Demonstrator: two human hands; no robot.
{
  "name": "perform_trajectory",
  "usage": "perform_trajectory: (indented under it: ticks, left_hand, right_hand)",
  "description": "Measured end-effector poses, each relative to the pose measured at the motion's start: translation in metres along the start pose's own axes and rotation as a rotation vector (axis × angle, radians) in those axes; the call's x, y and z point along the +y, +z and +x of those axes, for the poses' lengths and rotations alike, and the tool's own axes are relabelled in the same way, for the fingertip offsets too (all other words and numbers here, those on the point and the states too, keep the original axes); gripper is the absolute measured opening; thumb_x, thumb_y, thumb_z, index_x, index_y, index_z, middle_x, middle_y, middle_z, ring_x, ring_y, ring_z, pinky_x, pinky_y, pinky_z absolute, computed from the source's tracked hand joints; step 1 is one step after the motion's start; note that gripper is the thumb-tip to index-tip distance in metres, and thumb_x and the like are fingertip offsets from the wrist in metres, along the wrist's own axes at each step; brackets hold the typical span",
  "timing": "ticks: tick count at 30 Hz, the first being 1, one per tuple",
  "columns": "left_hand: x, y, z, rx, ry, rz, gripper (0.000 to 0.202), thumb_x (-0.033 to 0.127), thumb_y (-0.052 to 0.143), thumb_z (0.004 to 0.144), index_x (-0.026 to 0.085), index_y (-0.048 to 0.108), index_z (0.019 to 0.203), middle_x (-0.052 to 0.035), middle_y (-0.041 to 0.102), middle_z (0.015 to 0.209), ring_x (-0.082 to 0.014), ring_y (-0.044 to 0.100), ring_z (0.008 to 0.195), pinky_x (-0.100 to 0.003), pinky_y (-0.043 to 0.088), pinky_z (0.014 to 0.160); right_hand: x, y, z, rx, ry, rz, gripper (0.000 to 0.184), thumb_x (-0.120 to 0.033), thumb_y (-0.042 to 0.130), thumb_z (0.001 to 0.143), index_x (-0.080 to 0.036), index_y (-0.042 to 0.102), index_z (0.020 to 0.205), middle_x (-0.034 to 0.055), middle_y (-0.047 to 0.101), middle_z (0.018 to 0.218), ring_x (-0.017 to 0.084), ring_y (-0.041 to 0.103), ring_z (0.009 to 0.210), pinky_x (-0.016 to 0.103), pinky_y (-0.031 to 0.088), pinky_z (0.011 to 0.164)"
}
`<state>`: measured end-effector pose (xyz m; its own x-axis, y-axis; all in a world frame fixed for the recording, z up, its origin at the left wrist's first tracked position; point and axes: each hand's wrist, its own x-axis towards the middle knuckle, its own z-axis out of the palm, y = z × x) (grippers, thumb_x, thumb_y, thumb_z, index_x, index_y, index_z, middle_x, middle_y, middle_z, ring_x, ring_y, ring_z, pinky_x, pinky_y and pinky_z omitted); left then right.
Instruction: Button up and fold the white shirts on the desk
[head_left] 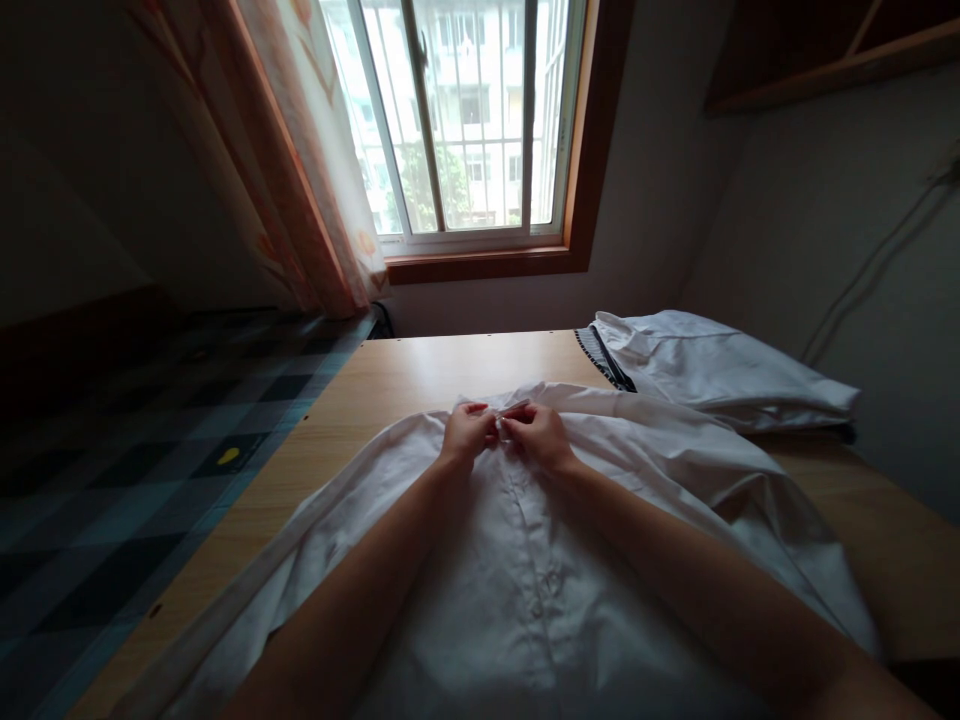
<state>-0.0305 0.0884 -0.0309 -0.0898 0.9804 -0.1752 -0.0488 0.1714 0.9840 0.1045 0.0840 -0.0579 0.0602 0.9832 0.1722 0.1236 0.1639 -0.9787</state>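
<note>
Cloth lies flat in front of me: a white shirt point(525, 580) spread on the wooden table point(390, 380), with its row of buttons running up the middle. My left hand point(466, 433) and my right hand point(541, 437) meet at the top of that row, near the collar, and they touch each other. Both hands are closed tight on the shirt there, pinching its edge. A folded white cloth point(720, 370) sits on the table too, off to my right and further back. A window point(457, 120) with a curtain point(300, 150) is ahead.
</note>
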Motion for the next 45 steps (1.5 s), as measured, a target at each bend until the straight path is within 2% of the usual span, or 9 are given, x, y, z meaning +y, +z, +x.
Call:
perform_trajectory:
  ticks: [3,5,13,21,33,36,39,42,45]
  left_hand:
    - [0.001,0.000,-0.002,-0.007,-0.009,0.010,0.040,0.016,0.075,0.073,0.013,0.053,0.107,0.0024,0.064,0.065,-0.0110,0.062,0.050,-0.020,0.048,0.050]
    - [0.001,-0.001,-0.003,-0.036,0.010,-0.005,0.039,0.013,0.074,0.074,0.013,0.053,0.106,0.0023,0.064,0.065,-0.0104,0.062,0.051,-0.020,0.048,0.050]
    - [-0.001,-0.003,-0.004,-0.114,0.067,-0.041,0.034,0.015,0.076,0.072,0.014,0.054,0.098,0.0008,0.065,0.069,-0.0096,0.061,0.053,-0.020,0.047,0.052]
    - [-0.001,-0.007,-0.001,-0.198,0.067,-0.041,0.038,0.018,0.079,0.066,0.014,0.056,0.097,0.0008,0.064,0.068,-0.0105,0.062,0.052,-0.020,0.047,0.051]
    - [-0.005,-0.009,0.002,-0.231,0.176,-0.017,0.048,0.021,0.083,0.057,0.015,0.054,0.095,0.0043,0.062,0.060,-0.0107,0.058,0.050,-0.021,0.044,0.051]
    - [-0.003,-0.009,0.002,-0.225,0.217,0.054,0.045,0.023,0.081,0.059,0.015,0.055,0.095,0.0055,0.060,0.059,-0.0102,0.054,0.049,-0.022,0.041,0.051]
    - [0.000,-0.008,0.000,-0.191,0.360,0.191,0.034,0.019,0.075,0.065,0.018,0.059,0.095,0.0038,0.063,0.067,-0.0120,0.059,0.060,-0.023,0.045,0.059]
    - [0.002,-0.007,-0.003,-0.200,0.503,0.339,0.028,0.015,0.068,0.072,0.020,0.061,0.099,0.0018,0.065,0.075,-0.0138,0.062,0.068,-0.024,0.046,0.066]
    - [0.001,-0.008,-0.006,-0.217,0.598,0.449,0.026,0.013,0.064,0.077,0.022,0.062,0.102,0.0013,0.065,0.077,-0.0150,0.061,0.069,-0.025,0.046,0.069]
  right_hand:
    - [-0.002,-0.002,-0.003,-0.027,0.034,0.021,0.013,-0.029,0.072,0.075,-0.016,0.072,0.077,0.0043,0.074,0.073,0.019,0.068,0.062,0.027,0.054,0.055]
    - [-0.004,-0.005,-0.004,-0.058,-0.026,-0.027,0.010,-0.026,0.071,0.076,-0.017,0.073,0.079,0.0037,0.075,0.074,0.019,0.068,0.063,0.026,0.052,0.055]
    - [-0.007,-0.016,0.000,-0.108,-0.345,-0.315,0.015,-0.006,0.066,0.074,-0.017,0.074,0.078,0.0037,0.075,0.079,0.019,0.068,0.075,0.028,0.051,0.073]
    - [-0.006,-0.023,0.002,-0.190,-0.503,-0.480,0.018,-0.004,0.064,0.078,-0.018,0.075,0.080,0.0057,0.072,0.092,0.017,0.065,0.079,0.027,0.049,0.077]
    - [-0.002,-0.029,0.006,-0.239,-0.559,-0.548,0.019,-0.005,0.065,0.081,-0.018,0.077,0.083,0.0065,0.073,0.092,0.017,0.066,0.079,0.028,0.050,0.079]
    - [-0.004,-0.027,0.004,-0.212,-0.512,-0.502,0.018,-0.005,0.066,0.079,-0.019,0.077,0.080,0.0060,0.074,0.091,0.017,0.067,0.080,0.029,0.051,0.081]
    - [-0.005,-0.024,0.004,-0.137,-0.276,-0.260,0.013,-0.010,0.066,0.079,-0.019,0.076,0.082,0.0042,0.075,0.084,0.018,0.068,0.074,0.028,0.055,0.072]
    - [-0.006,-0.021,0.006,-0.188,0.008,0.044,0.009,-0.025,0.069,0.081,-0.016,0.073,0.081,0.0032,0.073,0.072,0.017,0.067,0.062,0.025,0.055,0.056]
    - [-0.006,-0.021,0.008,-0.248,0.099,0.140,0.022,-0.037,0.075,0.079,-0.016,0.070,0.076,0.0027,0.071,0.066,0.015,0.065,0.057,0.023,0.053,0.051]
